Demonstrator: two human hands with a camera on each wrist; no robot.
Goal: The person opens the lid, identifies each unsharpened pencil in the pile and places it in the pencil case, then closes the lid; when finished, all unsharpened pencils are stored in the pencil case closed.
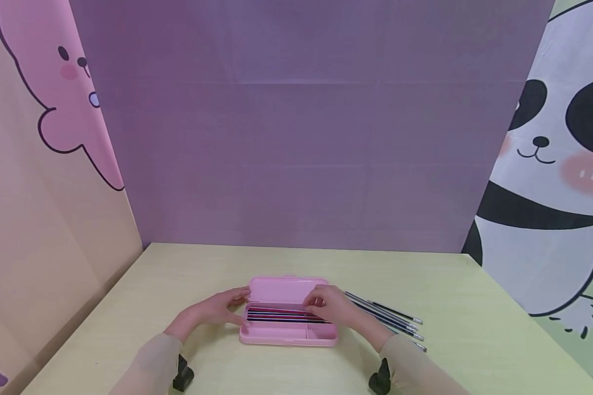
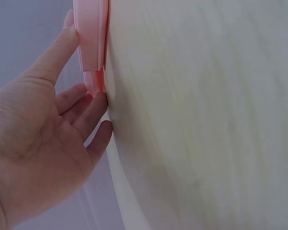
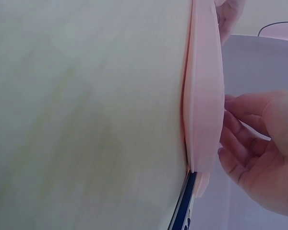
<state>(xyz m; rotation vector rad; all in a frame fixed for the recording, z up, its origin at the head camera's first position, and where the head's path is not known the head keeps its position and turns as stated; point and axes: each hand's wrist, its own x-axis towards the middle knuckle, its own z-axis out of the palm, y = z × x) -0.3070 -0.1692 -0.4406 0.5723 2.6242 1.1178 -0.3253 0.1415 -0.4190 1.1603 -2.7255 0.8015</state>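
Hands either side of the open pink pencil case (image 1: pixel 287 323) mid-table: left hand (image 1: pixel 212 311) touches its left end with straight fingers, right hand (image 1: pixel 332 306) fingers the pencils (image 1: pixel 281 315) inside

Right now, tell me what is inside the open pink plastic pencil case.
Inside the pink plastic pencil case, several thin pencils, dark and red, lie lengthwise in the long compartment. The small front-right compartment looks empty. The right hand covers their right ends.
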